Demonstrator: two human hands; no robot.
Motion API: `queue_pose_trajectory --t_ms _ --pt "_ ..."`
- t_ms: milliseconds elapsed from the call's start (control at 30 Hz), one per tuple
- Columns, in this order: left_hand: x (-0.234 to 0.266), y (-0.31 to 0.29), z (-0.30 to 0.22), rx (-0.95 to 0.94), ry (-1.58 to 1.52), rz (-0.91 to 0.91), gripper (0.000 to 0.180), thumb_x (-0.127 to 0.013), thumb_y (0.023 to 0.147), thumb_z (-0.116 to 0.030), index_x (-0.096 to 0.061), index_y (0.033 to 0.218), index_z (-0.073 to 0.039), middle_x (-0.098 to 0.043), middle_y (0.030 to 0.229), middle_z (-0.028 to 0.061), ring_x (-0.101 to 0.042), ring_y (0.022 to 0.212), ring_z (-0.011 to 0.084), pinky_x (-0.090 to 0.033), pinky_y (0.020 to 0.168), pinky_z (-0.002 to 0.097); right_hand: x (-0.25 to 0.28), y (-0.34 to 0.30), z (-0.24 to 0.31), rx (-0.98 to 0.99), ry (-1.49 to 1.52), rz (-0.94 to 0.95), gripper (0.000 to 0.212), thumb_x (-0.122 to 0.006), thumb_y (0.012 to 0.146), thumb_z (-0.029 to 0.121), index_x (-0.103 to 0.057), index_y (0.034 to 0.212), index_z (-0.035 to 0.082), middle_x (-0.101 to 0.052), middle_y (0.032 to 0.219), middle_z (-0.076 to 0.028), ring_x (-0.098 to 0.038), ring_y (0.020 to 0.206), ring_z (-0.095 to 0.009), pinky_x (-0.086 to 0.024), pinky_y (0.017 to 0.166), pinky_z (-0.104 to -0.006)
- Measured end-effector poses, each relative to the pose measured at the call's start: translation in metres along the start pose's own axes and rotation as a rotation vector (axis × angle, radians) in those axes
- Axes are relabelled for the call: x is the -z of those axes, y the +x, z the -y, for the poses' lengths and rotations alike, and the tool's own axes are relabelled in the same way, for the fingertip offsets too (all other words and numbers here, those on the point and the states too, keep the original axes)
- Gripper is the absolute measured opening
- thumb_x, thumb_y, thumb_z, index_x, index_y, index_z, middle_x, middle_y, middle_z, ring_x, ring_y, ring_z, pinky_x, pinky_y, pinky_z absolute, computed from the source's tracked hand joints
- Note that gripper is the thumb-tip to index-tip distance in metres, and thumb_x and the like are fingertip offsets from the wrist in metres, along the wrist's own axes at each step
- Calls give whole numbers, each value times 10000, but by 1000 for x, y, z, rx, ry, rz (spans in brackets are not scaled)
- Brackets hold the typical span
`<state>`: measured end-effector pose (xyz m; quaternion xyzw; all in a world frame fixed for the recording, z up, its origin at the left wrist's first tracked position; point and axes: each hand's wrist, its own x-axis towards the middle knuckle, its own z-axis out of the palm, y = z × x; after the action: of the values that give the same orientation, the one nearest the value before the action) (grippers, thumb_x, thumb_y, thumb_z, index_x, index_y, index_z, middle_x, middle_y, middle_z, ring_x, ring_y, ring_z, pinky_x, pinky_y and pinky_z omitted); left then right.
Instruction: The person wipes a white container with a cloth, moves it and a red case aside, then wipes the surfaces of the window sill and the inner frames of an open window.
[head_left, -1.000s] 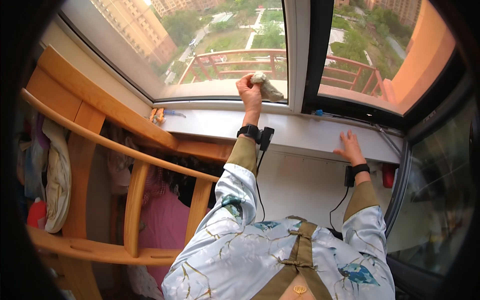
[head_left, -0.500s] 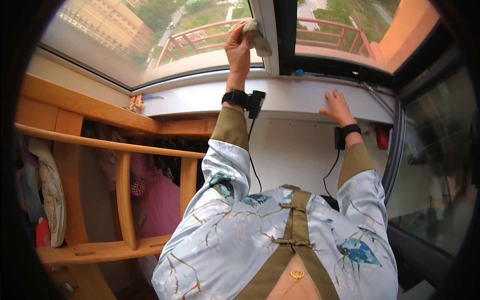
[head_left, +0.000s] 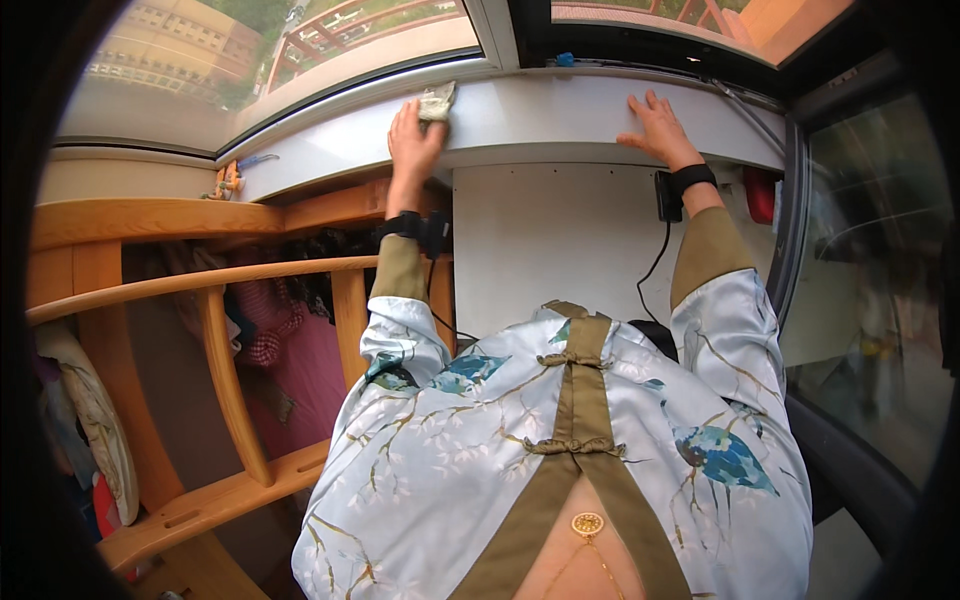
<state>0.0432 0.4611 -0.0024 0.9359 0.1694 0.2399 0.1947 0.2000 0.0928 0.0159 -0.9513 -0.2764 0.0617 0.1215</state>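
My left hand [head_left: 415, 142] holds a crumpled pale cloth [head_left: 438, 101] down on the white windowsill [head_left: 545, 112], below the window pane. The thumb side of the hand is at the cloth, and part of the cloth is covered by the fingers. Further right, my right hand [head_left: 664, 132] rests on the same sill with its fingers spread and nothing in it. Each wrist wears a black strap with a small black box and a cable.
A wooden bed frame with rails [head_left: 215, 290] stands at the left, bedding inside it. Small orange figures [head_left: 226, 182] sit at the sill's left end. An open dark-framed window sash [head_left: 860, 250] is at the right. Behind the right wrist shows a red object [head_left: 759, 195].
My left hand has come down from the window frame to the sill with the cloth, moving left. My right hand stays on the sill. The view has tilted downward.
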Motion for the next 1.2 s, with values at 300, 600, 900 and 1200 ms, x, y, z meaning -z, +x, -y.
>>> queue_pose_trajectory --t_ms 300,600,900,1200 --pt "-20 -30 -82 -130 -370 41 449 -601 676 30 -560 1096 -121 -562 1150 98 -504 1066 289 -392 940 382 5 -3 -3 -3 10 29 765 -730 664 395 -403 1304 132 -264 1393 -219 -238 1275 -432 -279 1016 -462" --pt "-17 -25 -56 -99 -264 105 356 -495 815 -4 -592 1100 -194 -559 1165 32 -473 1136 229 -228 1000 534 11 -9 0 -20 20 44 774 -710 679 411 -381 1323 137 -241 1408 -207 -219 1288 -425 -259 1033 -438" --pt "-6 -14 17 173 -47 -180 419 -473 754 19 -575 1117 -163 -529 1200 55 -455 1137 229 -213 977 581 3 0 -9 13 -1 7 739 -720 662 402 -422 1290 152 -286 1379 -226 -264 1262 -432 -281 1024 -443" --pt "-32 -44 -90 79 -135 -65 428 -539 737 -11 -573 1116 -207 -509 1206 11 -383 1207 254 -150 1027 567 -2 4 -18 80 85 20 742 -724 666 351 -415 1291 100 -266 1373 -268 -250 1259 -455 -251 1040 -429"
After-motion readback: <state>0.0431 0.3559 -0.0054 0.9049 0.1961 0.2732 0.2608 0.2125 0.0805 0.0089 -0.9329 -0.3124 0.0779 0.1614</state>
